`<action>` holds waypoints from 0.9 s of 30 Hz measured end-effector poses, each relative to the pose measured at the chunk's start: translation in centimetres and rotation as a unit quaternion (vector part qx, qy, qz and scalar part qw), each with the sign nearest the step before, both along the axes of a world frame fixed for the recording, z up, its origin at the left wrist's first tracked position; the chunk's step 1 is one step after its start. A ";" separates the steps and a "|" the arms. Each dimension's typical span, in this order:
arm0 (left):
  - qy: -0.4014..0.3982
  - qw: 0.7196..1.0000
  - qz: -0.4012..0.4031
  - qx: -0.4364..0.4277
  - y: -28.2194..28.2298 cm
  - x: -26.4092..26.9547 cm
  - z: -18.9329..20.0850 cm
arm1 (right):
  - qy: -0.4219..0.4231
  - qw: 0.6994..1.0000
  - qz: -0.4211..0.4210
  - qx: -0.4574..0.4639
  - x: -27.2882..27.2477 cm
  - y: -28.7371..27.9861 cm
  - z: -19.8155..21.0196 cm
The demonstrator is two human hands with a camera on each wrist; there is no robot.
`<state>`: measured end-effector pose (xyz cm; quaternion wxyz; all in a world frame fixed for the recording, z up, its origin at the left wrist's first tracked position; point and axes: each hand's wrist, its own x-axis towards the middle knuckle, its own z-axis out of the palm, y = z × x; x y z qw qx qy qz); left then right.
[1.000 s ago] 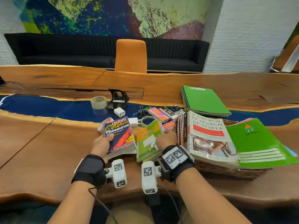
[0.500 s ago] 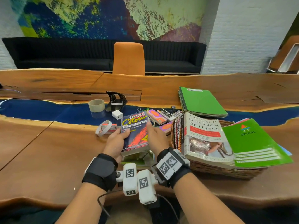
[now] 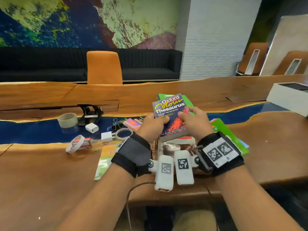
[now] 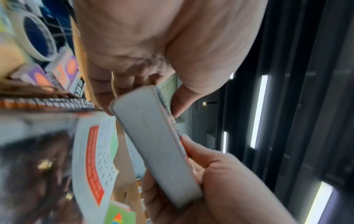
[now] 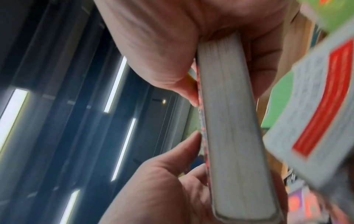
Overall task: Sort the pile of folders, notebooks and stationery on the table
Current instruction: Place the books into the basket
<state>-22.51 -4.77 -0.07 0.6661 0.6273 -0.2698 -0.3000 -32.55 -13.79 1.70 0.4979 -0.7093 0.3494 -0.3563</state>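
**Thesaurus held in both hands above the book pile**

Left hand and right hand grip the thesaurus at its lower edges, thumbs on the cover, fingers curled beneath. It is tilted, clear of the tabletop, above the red-banded book. Beyond the fingers lie green folders; left of them, tape roll.

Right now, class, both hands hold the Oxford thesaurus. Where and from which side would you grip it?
Grip the thesaurus by its two long edges, coming in from its left and right. It is thick and stiff, so thumbs fit on the cover and fingers underneath, as the left hand and right hand show. The wrist views show the page block pinched this way, likely steadier than one corner.
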 end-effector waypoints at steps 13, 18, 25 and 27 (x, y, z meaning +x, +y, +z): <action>-0.457 0.764 -0.127 0.438 -8.1 -5.8 -4.5 | 0.342 0.927 -0.116 -0.105 -8.9 -8.9 -4.3; -0.455 0.766 -0.124 0.437 -8.5 -6.7 -5.2 | 0.476 0.842 -0.132 -0.217 -9.0 -7.7 -4.6; -0.428 0.798 -0.121 0.407 -8.5 -5.9 -5.0 | 0.514 0.814 -0.108 -0.249 -9.0 -6.7 -4.7; -0.416 0.808 -0.120 0.400 -8.4 -5.8 -5.0 | 0.517 0.815 -0.103 -0.240 -8.9 -6.4 -4.7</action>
